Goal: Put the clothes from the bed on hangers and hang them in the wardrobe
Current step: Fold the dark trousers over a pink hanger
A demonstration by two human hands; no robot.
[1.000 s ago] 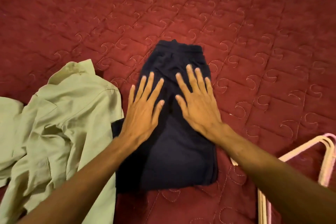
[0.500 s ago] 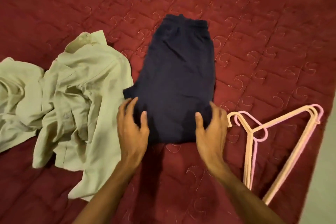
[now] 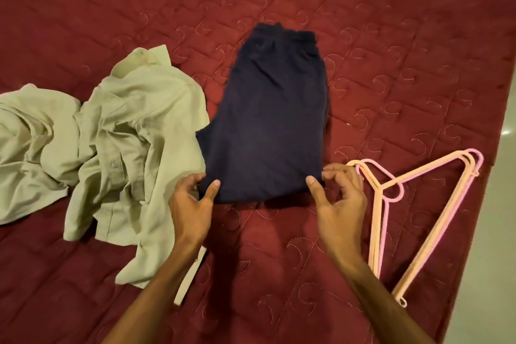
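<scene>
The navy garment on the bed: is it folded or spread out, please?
Folded: the navy garment lies as a compact block, waistband farthest, and the left hand and right hand pinch its near corners.

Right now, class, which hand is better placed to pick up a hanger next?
Probably the right hand: the hangers lie beside it, while the left hand pinches the far corner of the navy garment, by the green shirt.

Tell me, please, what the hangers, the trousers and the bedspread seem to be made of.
The hangers: likely plastic, smooth, in peach and pink; thin moulded bars.
The trousers: soft matt navy cloth, perhaps cotton knit; it lies limp with a gathered waistband.
The bedspread: quilted maroon fabric with slight sheen; stitched swirls.
</scene>
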